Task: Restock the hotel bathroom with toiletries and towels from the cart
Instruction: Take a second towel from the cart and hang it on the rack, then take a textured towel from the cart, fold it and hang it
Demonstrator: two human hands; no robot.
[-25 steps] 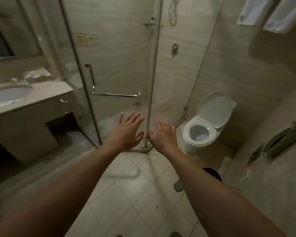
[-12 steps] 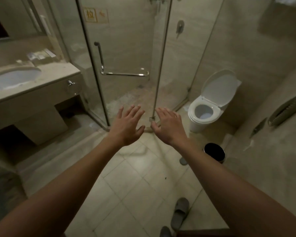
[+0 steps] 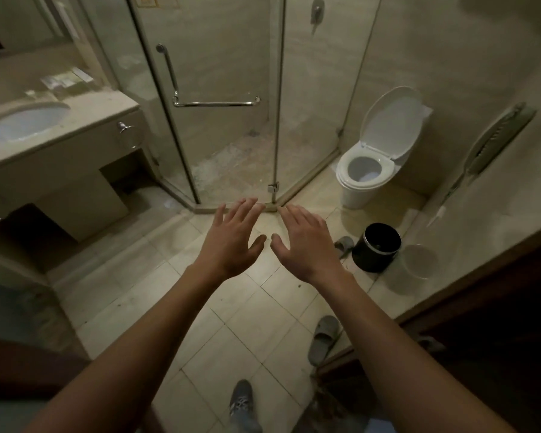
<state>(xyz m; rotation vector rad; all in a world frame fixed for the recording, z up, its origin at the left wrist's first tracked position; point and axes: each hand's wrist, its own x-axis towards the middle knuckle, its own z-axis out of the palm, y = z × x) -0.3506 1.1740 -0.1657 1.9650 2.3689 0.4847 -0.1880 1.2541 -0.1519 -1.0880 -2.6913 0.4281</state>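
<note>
Small packets [image 3: 64, 80] lie at the rear of the tabletop [image 3: 85, 120], behind the basin [image 3: 25, 120] and against the wall. They appear to be the toiletries, but the dim light leaves their labels unreadable. The tabletop is cut off at the left edge. A long fitting [image 3: 497, 139] on the right wall cannot be identified. A pale see-through container [image 3: 417, 265] just beside the black bin [image 3: 377, 246] is faint.

Left grip [image 3: 231, 242]: fingers straight and spread, palm down, holding nothing, touching nothing. Right grip [image 3: 306, 245]: same condition, wide and empty. Both are held out over the floor [image 3: 238, 323], thumbs near each other but apart.

The floor is pale tile. A glass shower door [image 3: 219, 57] with a chrome rail [image 3: 216, 104] stands ahead. The toilet [image 3: 369, 170], lid raised, stands to its right. One grey slipper [image 3: 324, 339] lies by the dark door frame [image 3: 481, 323]; a second slipper [image 3: 344, 245] lies just beside the bin. A shoe [image 3: 242, 401] shows at the bottom edge
</note>
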